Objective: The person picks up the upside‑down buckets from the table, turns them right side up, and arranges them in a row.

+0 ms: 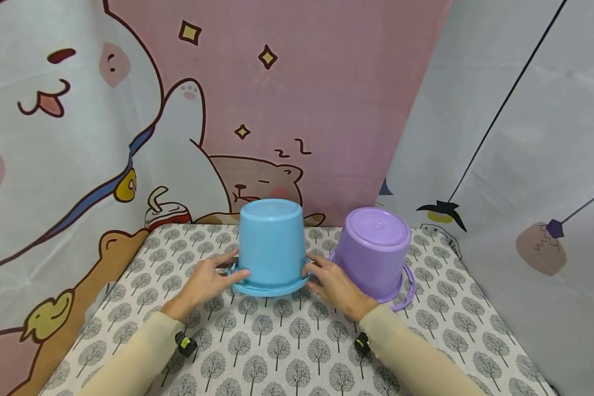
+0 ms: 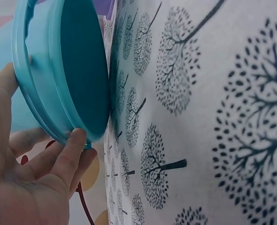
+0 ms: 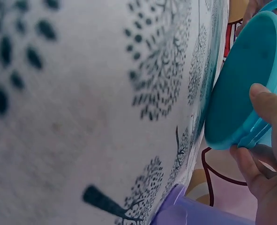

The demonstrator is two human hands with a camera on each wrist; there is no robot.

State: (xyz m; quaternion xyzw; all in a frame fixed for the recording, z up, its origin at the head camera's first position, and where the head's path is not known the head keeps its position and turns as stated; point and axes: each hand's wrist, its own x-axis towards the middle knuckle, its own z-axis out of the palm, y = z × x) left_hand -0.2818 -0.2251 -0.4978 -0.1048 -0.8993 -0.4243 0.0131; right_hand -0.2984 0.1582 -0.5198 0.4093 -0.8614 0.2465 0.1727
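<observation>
A light blue bucket (image 1: 272,247) is upside down between both hands, its base facing up. My left hand (image 1: 209,281) grips its rim and handle at the left side, thumb on the outer wall. At the opposite side my right hand (image 1: 335,283) holds the rim, and in the right wrist view its thumb lies at the edge of the opening. Both wrist views look partly into the dark inside of the blue bucket (image 2: 84,61), whose near rim is tilted up off the cloth. Just right of the right hand a purple bucket (image 1: 376,261) also stands upside down.
The purple bucket's handle (image 1: 410,289) sticks out at its right side. A white cloth with grey trees (image 1: 277,352) covers the table. Behind it hangs a cartoon-printed curtain (image 1: 326,110), and a grey-white one (image 1: 515,137) hangs at the right.
</observation>
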